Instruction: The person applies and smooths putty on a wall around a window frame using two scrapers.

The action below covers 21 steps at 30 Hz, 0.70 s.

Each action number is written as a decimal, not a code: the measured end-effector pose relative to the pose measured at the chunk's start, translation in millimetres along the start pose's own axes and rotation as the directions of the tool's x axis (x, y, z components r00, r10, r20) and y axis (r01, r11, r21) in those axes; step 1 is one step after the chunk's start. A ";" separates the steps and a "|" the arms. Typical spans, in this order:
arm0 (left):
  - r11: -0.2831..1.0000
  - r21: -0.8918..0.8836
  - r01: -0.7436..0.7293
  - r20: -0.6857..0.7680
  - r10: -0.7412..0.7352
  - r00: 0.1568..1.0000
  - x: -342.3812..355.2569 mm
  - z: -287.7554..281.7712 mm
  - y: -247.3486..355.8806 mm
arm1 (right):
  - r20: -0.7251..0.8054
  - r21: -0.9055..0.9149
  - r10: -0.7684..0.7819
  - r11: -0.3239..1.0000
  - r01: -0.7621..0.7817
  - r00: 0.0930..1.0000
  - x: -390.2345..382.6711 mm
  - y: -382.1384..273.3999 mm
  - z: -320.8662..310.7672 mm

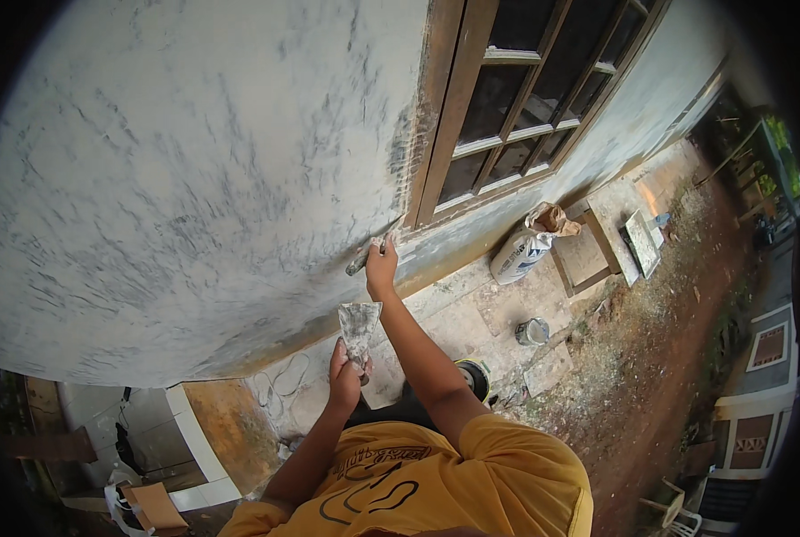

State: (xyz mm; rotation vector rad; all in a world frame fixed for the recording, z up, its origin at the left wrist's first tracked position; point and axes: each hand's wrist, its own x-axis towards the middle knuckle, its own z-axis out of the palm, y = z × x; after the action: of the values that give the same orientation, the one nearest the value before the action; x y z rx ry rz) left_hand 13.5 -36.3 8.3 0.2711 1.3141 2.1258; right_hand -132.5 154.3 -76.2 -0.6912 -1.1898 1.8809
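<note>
My left hand [345, 379] is closed around the handle of a wide putty knife [359, 324]. Its flat blade points up and is smeared with grey-white paste. Higher up, my right hand [382, 265] grips a second putty knife [357, 263] by the lower corner of the window frame [425, 192]. The knife's handle sticks out to the left of my fingers, and its blade end lies close to the wall [239, 197]; I cannot tell whether it touches. White filler with dark streaks covers the wall.
On the paved strip along the wall stand an open bag [521, 254], a wooden box [586, 259] and a small bucket [532, 332]. A dark tray [640, 242] leans beyond the box. A round yellow-green rim [477, 379] shows behind my right arm. Dirt ground [637, 376] lies to the right.
</note>
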 end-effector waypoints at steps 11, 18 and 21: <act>1.000 0.007 0.022 0.082 -0.022 0.996 7.0 -10.9 3.1 | -0.021 0.053 0.127 0.991 -0.126 0.992 -44.6 -13.5 26.0; 0.999 0.014 0.032 0.083 -0.033 0.996 7.3 -11.3 5.4 | -0.183 -0.122 -0.179 0.980 0.158 0.967 2.9 -7.6 10.7; 0.999 -0.007 0.045 0.051 -0.044 0.998 6.3 -13.5 9.2 | -0.110 -0.148 -0.092 0.986 0.075 0.990 -5.0 -10.8 16.1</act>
State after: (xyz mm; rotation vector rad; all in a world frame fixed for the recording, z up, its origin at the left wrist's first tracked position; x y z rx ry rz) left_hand -1.4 -45.3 8.7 0.2877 1.2706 2.0735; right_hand -138.7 145.1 -59.6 -0.8060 -1.2681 1.6745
